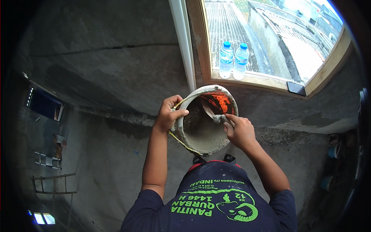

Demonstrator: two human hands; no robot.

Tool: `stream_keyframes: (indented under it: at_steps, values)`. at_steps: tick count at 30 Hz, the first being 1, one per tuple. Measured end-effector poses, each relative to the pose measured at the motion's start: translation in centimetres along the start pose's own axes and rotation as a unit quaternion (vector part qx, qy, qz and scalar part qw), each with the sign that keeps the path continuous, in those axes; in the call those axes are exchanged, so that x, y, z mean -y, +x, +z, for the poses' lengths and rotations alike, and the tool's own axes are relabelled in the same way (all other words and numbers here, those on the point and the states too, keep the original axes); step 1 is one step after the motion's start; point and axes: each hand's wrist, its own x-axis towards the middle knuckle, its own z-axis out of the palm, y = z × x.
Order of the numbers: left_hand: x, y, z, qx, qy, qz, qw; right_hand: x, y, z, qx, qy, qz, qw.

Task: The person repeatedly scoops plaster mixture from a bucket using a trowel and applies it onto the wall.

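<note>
My left hand (169,113) grips the left rim of a round bucket (188,144) smeared with grey cement, its thumb over the edge. A yellowish handle (181,142) hangs along the bucket's left side. Inside, grey cement mortar (205,135) coats the bottom and walls, and a patch of orange shows on the far inner wall. My right hand (240,130) is closed around the cement-caked handle of a trowel (208,108), at the bucket's right side. The trowel's blade reaches into the bucket, against the far part of the inside.
Two water bottles (233,62) with blue caps stand on the wooden window sill, with a dark phone (296,87) farther right. A white pipe (183,42) runs up the grey wall (116,73). Ladder-like frames (54,183) are at the left; containers (333,150) are at the right.
</note>
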Motion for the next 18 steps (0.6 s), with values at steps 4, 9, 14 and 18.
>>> stream_keyframes:
  at_steps: [4, 9, 14, 18]
  values:
    - [-1.2, 0.5, 0.6, 0.055, -0.001, -0.007, 0.998, 1.3, -0.4, 3.7, -0.014, 0.029, -0.035, 0.999]
    - [-1.1, 0.9, 0.4, 0.052, -0.01, -0.013, 0.999, 1.6, -0.6, 2.1, 0.1, 0.017, -0.081, 0.992]
    - [-1.6, 1.0, 0.2, 0.069, 0.019, -0.053, 0.996, 2.6, 0.8, 0.2, 0.045, -0.007, -0.062, 0.997]
    - [-1.6, 1.6, 0.5, 0.06, 0.021, -0.032, 0.997, 2.9, 0.4, 2.1, 0.109, -0.019, -0.137, 0.984]
